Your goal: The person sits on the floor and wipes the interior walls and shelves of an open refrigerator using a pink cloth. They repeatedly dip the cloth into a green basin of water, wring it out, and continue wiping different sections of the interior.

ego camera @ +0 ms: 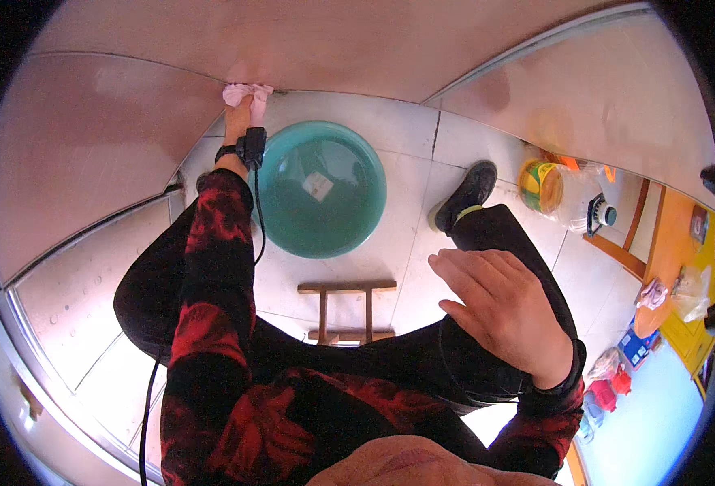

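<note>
My left hand [240, 112] holds a crumpled pink cloth [249, 92] against the foot of the pinkish wall panel [223, 30], close to the corner. Just below and to the right of that wrist stands a round green plastic basin [333, 228] on the tiled floor. It appears to hold water, and a pale square label shows in its middle. Over my bent right leg hovers or rests my right hand [497, 304]; contact is hard to tell. Its fingers are stretched, the thumb is apart, and nothing is in it.
A wooden stool [348, 287] shows partly between my legs. Right of my black shoe [476, 185] stands or lies a large clear plastic bottle [573, 191]. Wooden furniture [667, 231] and several small goods line the right side. A metal-framed doorway [59, 364] is at left; a black cable [261, 225] hangs from my left wrist.
</note>
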Motion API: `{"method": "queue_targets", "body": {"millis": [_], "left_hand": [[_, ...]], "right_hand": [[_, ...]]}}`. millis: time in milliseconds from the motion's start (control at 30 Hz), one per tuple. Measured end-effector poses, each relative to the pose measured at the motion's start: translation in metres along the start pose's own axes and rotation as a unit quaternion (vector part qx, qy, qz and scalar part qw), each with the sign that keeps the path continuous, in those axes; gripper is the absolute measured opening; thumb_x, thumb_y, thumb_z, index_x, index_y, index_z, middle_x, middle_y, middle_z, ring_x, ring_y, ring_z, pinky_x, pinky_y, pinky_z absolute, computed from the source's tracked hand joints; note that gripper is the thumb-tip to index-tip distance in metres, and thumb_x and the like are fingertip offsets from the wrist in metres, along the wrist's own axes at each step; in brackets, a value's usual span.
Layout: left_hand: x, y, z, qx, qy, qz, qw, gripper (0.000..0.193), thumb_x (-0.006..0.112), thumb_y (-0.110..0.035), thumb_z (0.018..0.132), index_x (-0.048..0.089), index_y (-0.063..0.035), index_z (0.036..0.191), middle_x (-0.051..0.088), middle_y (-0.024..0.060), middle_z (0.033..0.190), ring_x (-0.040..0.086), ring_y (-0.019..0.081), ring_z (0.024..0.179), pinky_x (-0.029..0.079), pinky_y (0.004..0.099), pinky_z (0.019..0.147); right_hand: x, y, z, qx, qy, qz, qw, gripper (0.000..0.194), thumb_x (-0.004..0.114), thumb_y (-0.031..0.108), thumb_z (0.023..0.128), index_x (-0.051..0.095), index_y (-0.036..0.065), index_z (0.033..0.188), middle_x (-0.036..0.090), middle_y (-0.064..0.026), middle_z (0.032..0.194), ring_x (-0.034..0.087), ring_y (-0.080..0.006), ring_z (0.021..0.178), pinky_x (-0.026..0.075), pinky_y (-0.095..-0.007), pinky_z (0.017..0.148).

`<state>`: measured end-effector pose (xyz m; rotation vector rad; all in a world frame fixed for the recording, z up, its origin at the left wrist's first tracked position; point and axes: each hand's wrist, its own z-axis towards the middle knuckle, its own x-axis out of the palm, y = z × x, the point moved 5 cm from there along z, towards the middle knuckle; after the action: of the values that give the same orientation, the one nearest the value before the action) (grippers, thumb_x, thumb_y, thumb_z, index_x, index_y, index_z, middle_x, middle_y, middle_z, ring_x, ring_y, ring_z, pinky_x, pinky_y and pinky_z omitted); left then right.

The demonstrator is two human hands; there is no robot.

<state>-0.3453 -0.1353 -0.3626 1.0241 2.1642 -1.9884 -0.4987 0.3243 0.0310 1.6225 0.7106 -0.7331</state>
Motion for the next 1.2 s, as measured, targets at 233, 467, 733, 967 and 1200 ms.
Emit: {"method": "queue_targets", "body": {"millis": [233,467,733,967,1200], "left_hand": [[0.096,0.061,0.016,0.135,-0.004,-0.060,0.989,0.029,0.058,-0.016,0.087,0.062,-0.0023,0.113,0.063,0.0095,0.119,0.062,0.0290,0.106,0.050,0.0378,0.087],[0.264,-0.018,-0.098,-0.050,0.171,-0.491,0.853,0.020,0.054,-0.009,0.092,0.059,-0.0074,0.111,0.065,0.0103,0.111,0.064,0.0305,0.101,0.053,0.0458,0.084],[0.290,-0.118,-0.169,-0.231,0.268,-0.563,0.747,0.018,0.052,-0.009,0.096,0.058,-0.0061,0.113,0.065,0.0119,0.113,0.062,0.0339,0.106,0.052,0.0535,0.092],[0.210,-0.216,-0.190,-0.293,0.259,-0.567,0.726,0.027,0.050,-0.015,0.100,0.057,-0.0037,0.123,0.062,0.0152,0.122,0.060,0.0361,0.112,0.053,0.0531,0.093],[0.130,-0.322,-0.203,-0.192,0.336,-0.552,0.739,0.032,0.042,-0.018,0.103,0.052,-0.0022,0.129,0.056,0.0168,0.133,0.056,0.0349,0.119,0.053,0.0544,0.095]], "right_hand": [[-0.005,0.000,-0.007,-0.015,-0.023,0.017,0.999,0.050,0.074,0.012,0.077,0.059,0.001,0.123,0.063,-0.0137,0.114,0.064,-0.0293,0.098,0.051,-0.0384,0.085],[-0.008,0.008,-0.013,-0.039,-0.046,0.017,0.998,0.048,0.073,0.013,0.079,0.060,0.001,0.123,0.064,-0.0134,0.111,0.064,-0.0284,0.096,0.052,-0.0386,0.083],[-0.017,0.009,-0.022,-0.026,-0.077,-0.017,0.997,0.045,0.072,0.013,0.079,0.060,0.001,0.121,0.064,-0.0124,0.108,0.063,-0.0281,0.092,0.051,-0.0372,0.080],[-0.011,0.019,-0.033,-0.042,-0.097,-0.058,0.993,0.036,0.070,0.014,0.082,0.061,0.003,0.116,0.066,-0.0097,0.102,0.064,-0.0263,0.089,0.050,-0.0377,0.077],[0.000,0.010,-0.027,-0.051,-0.128,-0.080,0.987,0.024,0.064,0.021,0.086,0.060,0.006,0.105,0.065,-0.0111,0.088,0.066,-0.0308,0.083,0.053,-0.0424,0.072]]}}
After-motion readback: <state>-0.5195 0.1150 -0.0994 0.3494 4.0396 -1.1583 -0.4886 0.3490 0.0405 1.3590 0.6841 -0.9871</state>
